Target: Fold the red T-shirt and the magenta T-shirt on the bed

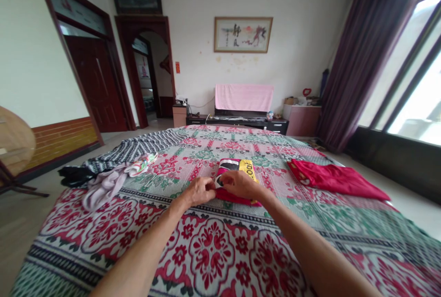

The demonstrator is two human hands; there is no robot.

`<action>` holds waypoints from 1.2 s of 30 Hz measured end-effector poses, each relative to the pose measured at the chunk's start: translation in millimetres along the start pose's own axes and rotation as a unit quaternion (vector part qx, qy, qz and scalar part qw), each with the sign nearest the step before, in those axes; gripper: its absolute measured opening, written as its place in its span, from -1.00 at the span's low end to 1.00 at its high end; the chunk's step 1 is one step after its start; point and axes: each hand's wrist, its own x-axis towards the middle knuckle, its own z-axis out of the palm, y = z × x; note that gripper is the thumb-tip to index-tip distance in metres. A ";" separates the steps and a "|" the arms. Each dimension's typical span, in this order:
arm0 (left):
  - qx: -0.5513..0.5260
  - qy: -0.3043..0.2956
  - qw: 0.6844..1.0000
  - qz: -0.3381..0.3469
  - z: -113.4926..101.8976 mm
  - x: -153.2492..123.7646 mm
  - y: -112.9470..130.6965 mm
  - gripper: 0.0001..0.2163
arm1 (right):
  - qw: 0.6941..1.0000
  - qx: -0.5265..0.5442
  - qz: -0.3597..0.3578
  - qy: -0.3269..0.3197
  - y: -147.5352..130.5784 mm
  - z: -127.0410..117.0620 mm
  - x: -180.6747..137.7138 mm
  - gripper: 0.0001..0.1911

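A small folded garment (237, 165), deep red with a black, white and yellow print, lies on the patterned bedspread (210, 246) in front of me. At its left edge my left hand (201, 190) has its fingers curled and pinched on the cloth. My right hand (242, 183) reaches over the near side, fingers bent down and closed on the fabric, covering part of the print. What kind of garment it is, I cannot tell from the fold.
To the right lies a flattened red garment (339, 180). Several loose clothes are on the left: a black-and-white patterned cloth (138, 148), a pale pink piece (106, 184) and a black piece (74, 175). Beyond the bedspread stands a low cabinet (277, 126) with a pink-draped screen (244, 97).
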 end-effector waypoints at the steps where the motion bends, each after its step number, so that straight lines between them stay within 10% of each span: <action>1: 0.005 0.004 1.000 -0.009 -0.5 -1.0 2.2 -0.86 | 1.000 0.017 0.011 0.022 4.5 -8.4 0.6 -0.81; 8: 0.128 0.083 0.988 0.039 9.7 0.3 8.0 -0.81 | 0.996 -0.012 0.091 0.003 34.3 -43.6 -8.5 -0.82; 17: 0.151 0.083 0.981 0.086 22.5 2.8 2.4 -0.90 | 0.984 -0.144 0.110 -0.006 34.4 -16.1 -18.1 -0.78; 27: 0.143 0.077 0.981 0.102 26.8 2.0 0.0 -0.73 | 0.994 -0.053 0.024 0.090 60.0 0.0 -32.0 -0.84; 36: 0.078 0.114 0.986 0.092 22.8 -1.9 7.4 -0.84 | 0.922 -0.032 0.281 0.264 95.0 -1.7 -36.6 -0.75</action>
